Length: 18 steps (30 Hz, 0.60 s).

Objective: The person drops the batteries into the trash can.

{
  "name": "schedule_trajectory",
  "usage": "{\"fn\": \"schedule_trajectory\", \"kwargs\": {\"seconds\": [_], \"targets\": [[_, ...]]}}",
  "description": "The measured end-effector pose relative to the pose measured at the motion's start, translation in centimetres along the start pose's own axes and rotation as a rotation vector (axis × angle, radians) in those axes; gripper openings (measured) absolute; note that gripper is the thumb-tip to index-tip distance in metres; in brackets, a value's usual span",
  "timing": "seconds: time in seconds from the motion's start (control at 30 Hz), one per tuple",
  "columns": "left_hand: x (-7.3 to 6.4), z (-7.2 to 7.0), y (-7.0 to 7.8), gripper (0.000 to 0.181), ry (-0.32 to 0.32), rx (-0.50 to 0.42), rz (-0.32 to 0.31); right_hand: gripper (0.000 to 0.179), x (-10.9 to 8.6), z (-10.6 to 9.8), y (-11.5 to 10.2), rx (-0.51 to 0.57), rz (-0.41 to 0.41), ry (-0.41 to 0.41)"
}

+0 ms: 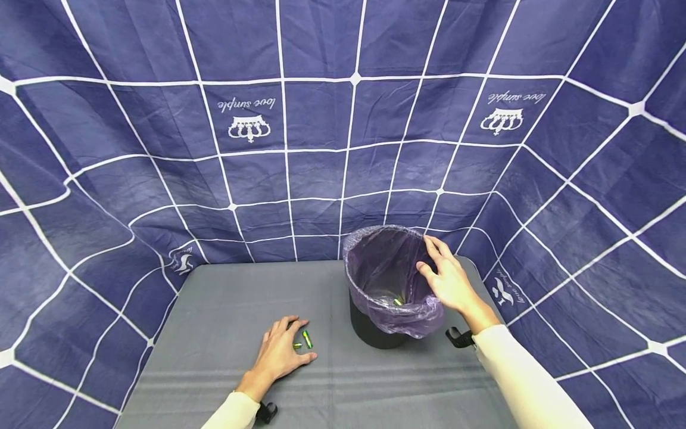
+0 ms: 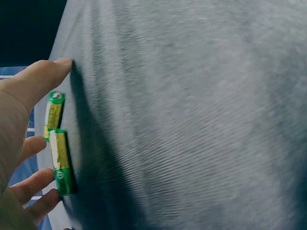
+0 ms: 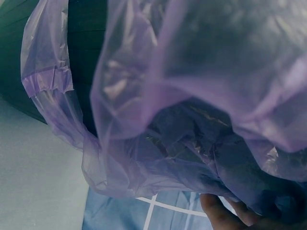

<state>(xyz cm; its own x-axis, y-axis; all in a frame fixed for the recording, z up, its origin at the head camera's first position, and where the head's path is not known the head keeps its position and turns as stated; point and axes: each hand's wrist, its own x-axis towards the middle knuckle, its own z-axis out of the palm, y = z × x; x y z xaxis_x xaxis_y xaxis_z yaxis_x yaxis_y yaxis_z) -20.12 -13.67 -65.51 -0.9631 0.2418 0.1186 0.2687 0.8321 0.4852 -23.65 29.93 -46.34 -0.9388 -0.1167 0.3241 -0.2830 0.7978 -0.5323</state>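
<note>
Two small green and yellow batteries [image 1: 307, 339] lie close together on the grey table; in the left wrist view the nearer battery [image 2: 61, 160] sits just below the farther battery [image 2: 54, 109]. My left hand [image 1: 283, 351] is spread over them, thumb to one side and fingertips right at the batteries. Farther back on the right stands a black bin [image 1: 370, 325] lined with a translucent purple bag [image 1: 386, 256]. My right hand [image 1: 447, 280] reaches over its right rim with fingers fairly straight, the thumb over the opening. Inside the bag lies another battery [image 1: 398, 302].
The grey cloth-covered table [image 1: 257, 286] ends at a blue curtain [image 1: 316, 119] with white grid lines, which hangs behind and on both sides. Loose bag folds [image 3: 120, 167] hang over the bin's outer wall. Black straps [image 1: 460, 338] circle both wrists.
</note>
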Motion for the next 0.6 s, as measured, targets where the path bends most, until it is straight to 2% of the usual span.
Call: {"fn": "schedule_trajectory", "kwargs": {"seconds": [0.2, 0.33, 0.6], "targets": [[-0.1, 0.45, 0.03, 0.084, 0.025, 0.014, 0.014, 0.072, -0.04, -0.04, 0.12, 0.001, 0.005, -0.005], [-0.14, 0.54, 0.12, 0.075, 0.028, 0.031, 0.011, 0.073, -0.07, -0.02, 0.22, 0.011, 0.015, -0.004], [-0.21, 0.59, 0.27, 0.054, 0.073, 0.046, 0.022, 0.072, -0.04, 0.06, 0.11, 0.002, 0.006, -0.003]]}}
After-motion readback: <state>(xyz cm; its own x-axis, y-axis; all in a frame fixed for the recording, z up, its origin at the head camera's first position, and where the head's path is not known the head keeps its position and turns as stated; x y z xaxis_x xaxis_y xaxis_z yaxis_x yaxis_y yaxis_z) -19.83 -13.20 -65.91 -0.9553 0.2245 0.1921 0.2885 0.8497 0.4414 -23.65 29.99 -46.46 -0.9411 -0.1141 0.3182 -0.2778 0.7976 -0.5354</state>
